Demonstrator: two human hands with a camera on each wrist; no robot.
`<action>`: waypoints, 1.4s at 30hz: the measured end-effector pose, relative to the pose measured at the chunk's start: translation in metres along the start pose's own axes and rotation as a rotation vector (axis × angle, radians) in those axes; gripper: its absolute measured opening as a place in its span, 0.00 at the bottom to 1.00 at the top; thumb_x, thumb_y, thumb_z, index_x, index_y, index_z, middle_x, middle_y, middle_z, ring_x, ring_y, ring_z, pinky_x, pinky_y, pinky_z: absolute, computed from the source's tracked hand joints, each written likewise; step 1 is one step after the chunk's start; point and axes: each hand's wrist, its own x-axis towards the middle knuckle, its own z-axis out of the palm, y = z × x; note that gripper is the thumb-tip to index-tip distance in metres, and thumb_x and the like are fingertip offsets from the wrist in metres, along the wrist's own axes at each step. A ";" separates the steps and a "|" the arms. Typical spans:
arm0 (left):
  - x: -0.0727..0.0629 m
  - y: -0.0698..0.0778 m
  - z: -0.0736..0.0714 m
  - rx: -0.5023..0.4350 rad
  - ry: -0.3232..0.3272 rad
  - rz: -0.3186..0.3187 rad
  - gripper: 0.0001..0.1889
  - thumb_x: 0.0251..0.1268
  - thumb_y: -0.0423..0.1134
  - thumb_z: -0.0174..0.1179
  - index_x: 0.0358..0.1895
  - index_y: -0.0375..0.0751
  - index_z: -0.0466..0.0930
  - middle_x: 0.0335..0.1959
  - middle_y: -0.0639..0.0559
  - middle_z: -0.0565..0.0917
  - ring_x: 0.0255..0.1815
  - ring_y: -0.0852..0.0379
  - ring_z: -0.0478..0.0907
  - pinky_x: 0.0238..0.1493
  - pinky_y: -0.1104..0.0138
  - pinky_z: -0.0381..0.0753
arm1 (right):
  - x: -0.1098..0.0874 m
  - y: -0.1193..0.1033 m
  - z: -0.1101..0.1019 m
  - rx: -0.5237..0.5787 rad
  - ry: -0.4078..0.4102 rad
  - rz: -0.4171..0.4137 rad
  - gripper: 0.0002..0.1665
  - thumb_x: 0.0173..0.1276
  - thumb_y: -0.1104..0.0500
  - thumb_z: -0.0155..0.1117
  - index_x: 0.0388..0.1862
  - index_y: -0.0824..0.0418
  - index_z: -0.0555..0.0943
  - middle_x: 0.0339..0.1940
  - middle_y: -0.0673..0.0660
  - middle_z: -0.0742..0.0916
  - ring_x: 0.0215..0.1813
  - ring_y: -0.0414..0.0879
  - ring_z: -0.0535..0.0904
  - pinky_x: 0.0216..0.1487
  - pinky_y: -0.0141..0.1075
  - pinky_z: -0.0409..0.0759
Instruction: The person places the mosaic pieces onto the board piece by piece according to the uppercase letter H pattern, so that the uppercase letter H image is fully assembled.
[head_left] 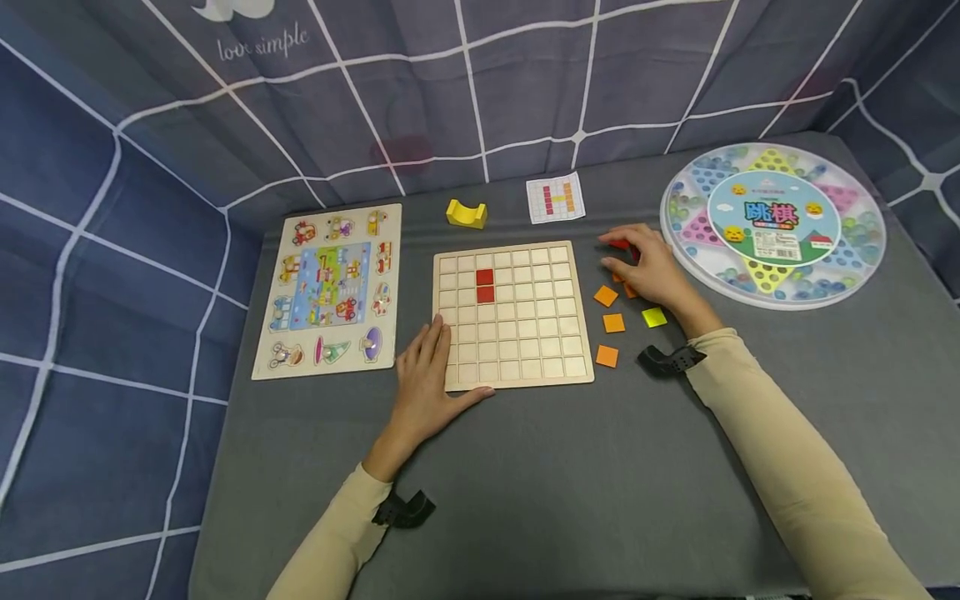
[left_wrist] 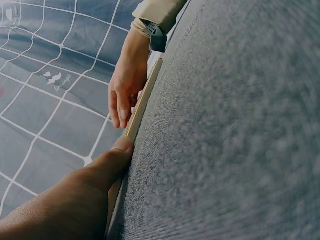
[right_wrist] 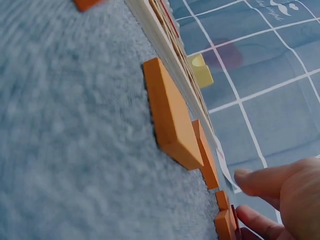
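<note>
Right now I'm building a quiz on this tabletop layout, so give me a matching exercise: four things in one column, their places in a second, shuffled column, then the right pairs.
Things:
1. yellow arch block
2. marble game tray
3. peg puzzle board
4. lime-yellow tile

Places:
A. left of the grid board
B. far right of the grey table
C. beyond the grid board's far left corner
D. right of the grid board, next to the right hand's wrist

Pairs: 1-C, 2-B, 3-A, 4-D
</note>
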 end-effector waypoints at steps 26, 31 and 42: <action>0.001 0.003 -0.003 0.013 0.018 0.018 0.61 0.44 0.65 0.72 0.77 0.33 0.52 0.79 0.40 0.52 0.78 0.38 0.50 0.64 0.41 0.53 | 0.012 0.000 0.007 0.062 0.053 -0.057 0.20 0.64 0.63 0.70 0.55 0.64 0.82 0.62 0.59 0.79 0.62 0.56 0.68 0.61 0.46 0.65; 0.001 0.003 -0.003 0.018 0.012 0.009 0.61 0.44 0.64 0.73 0.77 0.33 0.52 0.80 0.41 0.51 0.78 0.38 0.50 0.64 0.42 0.53 | 0.015 0.004 0.009 0.005 -0.003 0.005 0.22 0.65 0.62 0.69 0.58 0.65 0.80 0.65 0.60 0.76 0.64 0.59 0.65 0.63 0.52 0.62; 0.001 0.001 -0.001 0.009 -0.003 -0.005 0.61 0.44 0.64 0.72 0.77 0.33 0.51 0.80 0.41 0.51 0.78 0.39 0.49 0.65 0.42 0.52 | 0.018 0.003 0.011 -0.027 0.003 0.064 0.25 0.67 0.60 0.67 0.61 0.68 0.78 0.73 0.62 0.69 0.73 0.63 0.59 0.70 0.57 0.57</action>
